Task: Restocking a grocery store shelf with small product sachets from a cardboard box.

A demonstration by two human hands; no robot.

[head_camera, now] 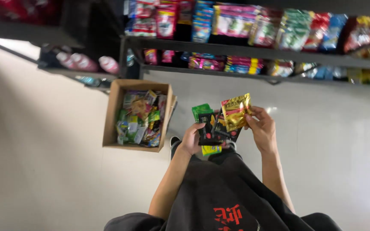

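Note:
My left hand point(191, 139) grips a fanned stack of small snack packets point(210, 126), with green, black and yellow ones showing. My right hand point(261, 126) pinches a gold and red foil packet point(235, 111) at the top of that stack, its fingers on the packet's right edge. Both hands are held in front of my body, above a pale tiled floor. My dark shirt with red print fills the bottom of the view.
An open cardboard box point(113, 111) filled with several mixed packets sits on the floor to the left. Dark metal shelves point(253, 53) stocked with colourful packets run across the top. Pink bottles point(82, 62) lie on a lower shelf at the left.

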